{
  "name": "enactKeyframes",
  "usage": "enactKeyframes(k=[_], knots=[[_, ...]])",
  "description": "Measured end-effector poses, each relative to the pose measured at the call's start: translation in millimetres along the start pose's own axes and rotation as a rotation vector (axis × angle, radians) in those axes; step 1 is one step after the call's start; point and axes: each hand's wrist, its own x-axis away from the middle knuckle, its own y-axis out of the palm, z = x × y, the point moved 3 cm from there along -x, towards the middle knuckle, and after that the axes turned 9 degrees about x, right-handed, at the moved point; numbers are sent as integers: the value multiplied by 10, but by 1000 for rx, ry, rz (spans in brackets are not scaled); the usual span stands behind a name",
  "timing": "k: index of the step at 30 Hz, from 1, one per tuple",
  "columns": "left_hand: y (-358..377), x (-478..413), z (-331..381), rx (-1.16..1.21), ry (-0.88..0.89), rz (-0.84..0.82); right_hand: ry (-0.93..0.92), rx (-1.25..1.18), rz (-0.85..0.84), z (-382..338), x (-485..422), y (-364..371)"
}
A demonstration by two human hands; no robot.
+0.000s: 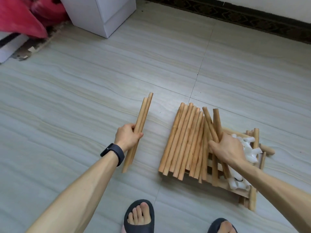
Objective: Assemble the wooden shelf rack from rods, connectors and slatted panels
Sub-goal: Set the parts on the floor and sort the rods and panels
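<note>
We count two wooden rods (pixel 143 118) grasped together in the left hand (pixel 128 137), their long axis running away from the person with the far ends leaning right. The right hand (pixel 227 148) is closed around two more rods (pixel 212 121), whose far ends are raised and splayed apart. At least six rods (pixel 183 140) lie side by side, parallel, on the slatted panels (pixel 235 192) on the tiled floor (pixel 84 91). A heap of white connectors (pixel 250 148), too jumbled to count, sits just right of that hand.

Rod pile (pixel 185 142) lies on panels (pixel 235 190), connectors (pixel 249 148) at right.
</note>
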Motion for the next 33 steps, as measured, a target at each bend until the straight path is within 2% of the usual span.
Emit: enactKeyframes(k=[3, 6, 10, 12, 16, 20, 22, 28, 33], knots=[[-230, -92, -257, -72, -66, 37, -204, -85, 62, -422, 162, -75], [-408, -201, -433, -137, -126, 68, -313, -173, -137, -1048, 321, 69], [-497, -291, -686, -149, -186, 100, -280, -232, -400, -1825, 364, 655], [-498, -311, -797, -154, -195, 100, -210, -286, -457, -2094, 352, 984], [-498, -314, -956, -195, -161, 107, -117, -232, -375, -2283, 281, 1482], [-456, -268, -976, -415, -11, 149, -170, -103, -130, -2261, 351, 1605], [-411, -277, -966, -483, 21, 153, -178, -6, -85, -2223, 344, 1614], [-331, -351, -839, -360, -6, 152, -155, -55, -81, -2134, 350, 1660], [-284, -326, -627, -470, -12, 121, -238, -160, -190, -2124, 482, 1349]])
